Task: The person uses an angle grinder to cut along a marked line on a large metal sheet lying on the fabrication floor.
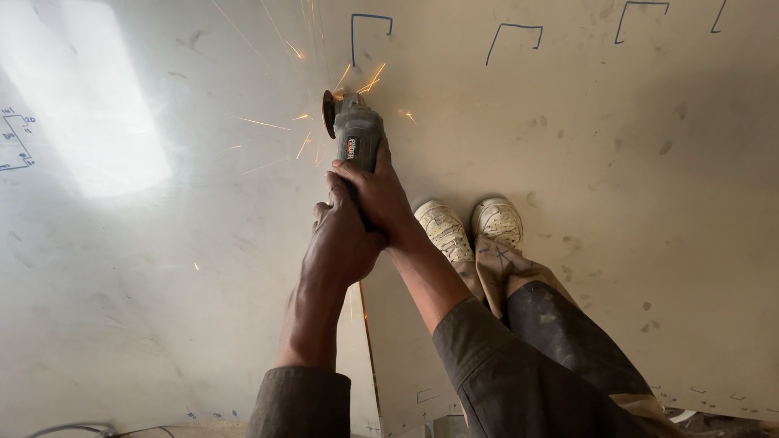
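The angle grinder [354, 138] is gripped by both hands, right hand [380, 199] ahead, left hand [341, 243] behind; fingers [345, 169] are wrapped tight. Its long axis runs straight ahead, disc [328, 113] sparking on the metal sheet [608, 162] beyond the fingertips.

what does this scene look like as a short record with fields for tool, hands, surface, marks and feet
tool: angle grinder, disc against the sheet, sparks flying
right hand: grip closed round the grinder body, nearer the disc
left hand: closed round the rear of the grinder
surface: large pale metal sheet with a cut line running back toward the person
marks: blue bracket outlines drawn along the far edge
feet: two white shoes standing on the sheet
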